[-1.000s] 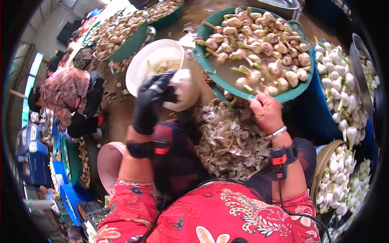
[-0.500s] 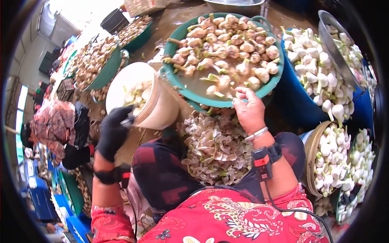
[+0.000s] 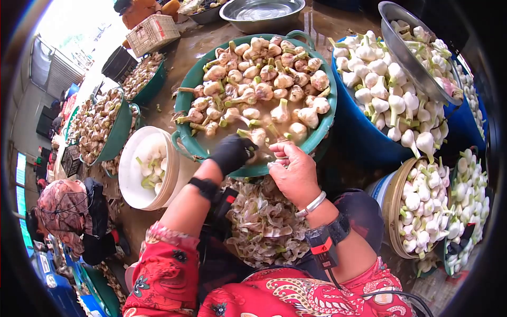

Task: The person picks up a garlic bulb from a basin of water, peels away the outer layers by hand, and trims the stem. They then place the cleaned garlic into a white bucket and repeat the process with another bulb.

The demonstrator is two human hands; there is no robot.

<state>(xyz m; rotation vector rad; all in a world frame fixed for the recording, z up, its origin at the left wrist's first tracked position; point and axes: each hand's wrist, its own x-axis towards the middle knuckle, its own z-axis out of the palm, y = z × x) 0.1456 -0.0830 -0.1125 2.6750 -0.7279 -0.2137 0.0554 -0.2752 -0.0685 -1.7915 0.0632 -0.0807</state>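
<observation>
Unpeeled garlic bulbs [image 3: 283, 81]: several dozen, overlapping, no exact count possible; lying in one green basin [image 3: 323, 131], part-filled with cloudy water.

Hands: two, both at the basin's near edge. Left hand [image 3: 232, 153], black-gloved, fingers curled beside a bulb; whether they grip anything cannot be told. Right hand [image 3: 293, 174], bare, thumb and forefinger narrowly spaced; anything between them is hard to make out. One bracelet [image 3: 311, 205], right wrist.

Wrist units: two, one per arm. The right unit [image 3: 320, 247] bears a red label, its mark too small to read.

Peelings [image 3: 269, 222]: one heap below the basin, partly hidden by arms.

White bucket [image 3: 133, 164]: one, left of the basin, with a few pale pieces inside.

Whitened bulbs, at right: uncounted, in one blue tub [image 3: 354, 127], one tilted steel bowl [image 3: 404, 58] and one tan-rimmed bucket [image 3: 393, 206].

Beyond: one metal basin [image 3: 264, 21], cut off above; one crate [image 3: 153, 34]; one dark bucket [image 3: 119, 64]; one bending co-worker [image 3: 63, 208].
</observation>
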